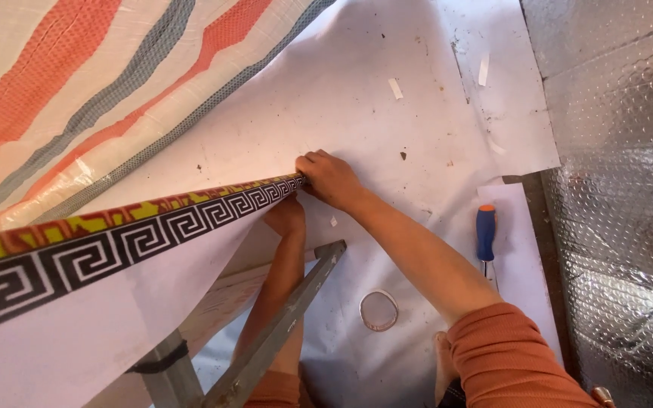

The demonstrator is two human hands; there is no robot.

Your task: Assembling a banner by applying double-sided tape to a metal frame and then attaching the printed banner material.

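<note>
Item: long decorative border strip with a black-and-white key pattern, a yellow band and red motifs [137,230]. It runs from the lower left up to the hands, its near end meeting the right hand [330,180]. The strip edges a large pale lilac sheet [77,332] that hangs down to the left of and below the hands.

Right hand: fingers curled and closed over the tip of the strip, pressing it against the white surface; forearm runs back to an orange-brown sleeve [508,355] at lower right.

Left hand [287,217]: just below the right hand, under the strip's end, fingers bent and mostly hidden; whether it grips anything cannot be told.

Around the hands:
- White, scuffed sheet surface [387,128] behind both hands, spotted with dirt and small white tape scraps.
- Striped woven tarpaulin in cream, orange and grey-blue [77,83], above and left of the hands.
- Grey metal frame bars [296,302], below the left hand, crossing the left forearm.
- Screwdriver with blue handle and orange cap [486,234], right of the right forearm, well apart from the hand.
- Clear tape roll [379,310], below the right forearm.
- Silver bubble foil sheeting [621,189], far right.
</note>
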